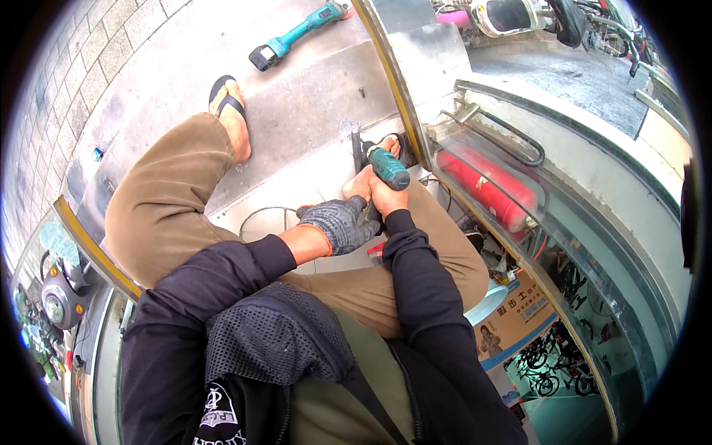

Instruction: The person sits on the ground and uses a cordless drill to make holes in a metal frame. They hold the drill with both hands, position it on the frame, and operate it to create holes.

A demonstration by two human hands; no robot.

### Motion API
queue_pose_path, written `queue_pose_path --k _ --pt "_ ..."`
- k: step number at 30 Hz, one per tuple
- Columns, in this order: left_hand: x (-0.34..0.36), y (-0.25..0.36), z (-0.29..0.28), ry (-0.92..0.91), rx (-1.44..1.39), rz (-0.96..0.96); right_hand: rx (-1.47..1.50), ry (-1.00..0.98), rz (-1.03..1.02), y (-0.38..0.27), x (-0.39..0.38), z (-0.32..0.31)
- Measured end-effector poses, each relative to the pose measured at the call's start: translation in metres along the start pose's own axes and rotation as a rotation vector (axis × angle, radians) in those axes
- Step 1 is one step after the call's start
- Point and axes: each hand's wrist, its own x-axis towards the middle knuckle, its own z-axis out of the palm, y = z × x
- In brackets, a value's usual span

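Observation:
In my bare right hand (388,199) is a teal and black cordless drill (389,169), its rounded rear end facing up toward me and its front end pointing away. My left hand (337,226) wears a grey knit glove with an orange cuff and lies just left of the right hand. Its fingers look curled beside a dark part near the drill's lower side; what they hold is hidden. Just beyond the drill, a dark narrow bar (357,151) stands near my right foot. The drill's tip cannot be made out clearly.
A teal cordless angle grinder (300,34) lies on the metal step ahead. Brass-edged glass panels flank me. Behind the right one are a red cylinder (486,185) and a printed cardboard box (517,315). A thin cable (261,211) loops across the tiles. Parked scooters stand outside.

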Motion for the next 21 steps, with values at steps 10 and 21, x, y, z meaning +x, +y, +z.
queue_pose_path --k 10,21 --pt "-0.002 -0.006 -0.002 -0.03 -0.028 -0.015 0.179 -0.023 0.07 -0.028 -0.014 0.005" --pt "-0.003 -0.003 -0.005 0.005 -0.069 -0.035 0.182 -0.087 0.155 -0.025 -0.01 -0.004"
